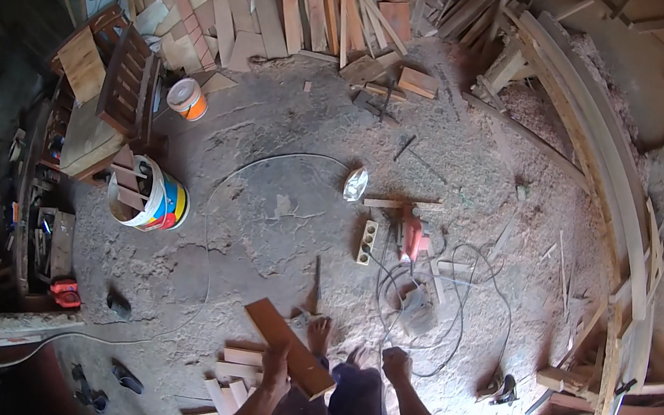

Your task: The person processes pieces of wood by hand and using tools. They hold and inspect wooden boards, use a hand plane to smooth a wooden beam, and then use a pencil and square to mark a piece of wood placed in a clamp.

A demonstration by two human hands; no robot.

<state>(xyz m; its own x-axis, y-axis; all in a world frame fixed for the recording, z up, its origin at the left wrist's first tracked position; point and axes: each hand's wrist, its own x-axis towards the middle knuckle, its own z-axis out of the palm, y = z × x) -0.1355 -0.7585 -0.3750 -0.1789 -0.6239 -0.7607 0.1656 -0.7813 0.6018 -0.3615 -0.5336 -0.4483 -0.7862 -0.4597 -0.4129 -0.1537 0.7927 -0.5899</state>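
Observation:
My left hand (276,366) grips a flat, reddish-brown wooden board (298,355) by its edge. The board slants across in front of my legs, its far end to the left. To the right of the board, my right hand (396,365) is closed like a fist, apart from it. Whether anything small is inside that hand is hidden. Below the board, several short wood pieces (242,357) lie on the floor near my left forearm. My bare feet (319,336) stand just beyond the board.
A red power tool (410,236), a power strip (367,242) and looped black cable (462,315) lie ahead right. Paint buckets (170,204) stand left, near a slatted wooden piece (127,84). Stacked planks (320,6) line the back; long curved-looking beams (601,155) run along the right.

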